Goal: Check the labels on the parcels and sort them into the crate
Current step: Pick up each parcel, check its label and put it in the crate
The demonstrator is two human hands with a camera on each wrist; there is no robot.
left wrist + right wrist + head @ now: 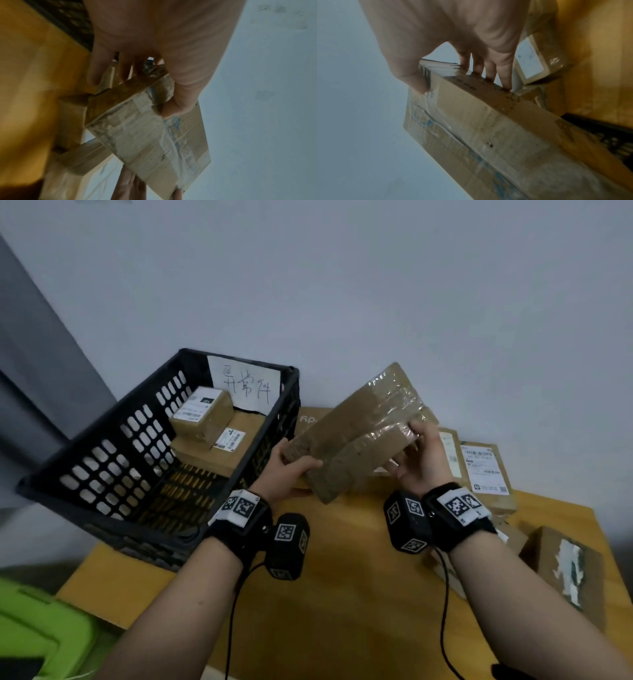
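Flat brown cardboard parcel wrapped in clear tape (356, 433), tilted in the air just right of the black slatted plastic crate (102, 470): I grip its ends with left hand (291, 470) and right hand (419, 460), checking for a label; none visible, so turn it next.

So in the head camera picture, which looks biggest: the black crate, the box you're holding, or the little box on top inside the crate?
Largest to smallest, as they look in the head view:
1. crate
2. held box
3. little box, on top inside the crate

The held box is raised nearer the camera, so it may look bigger than it really is.
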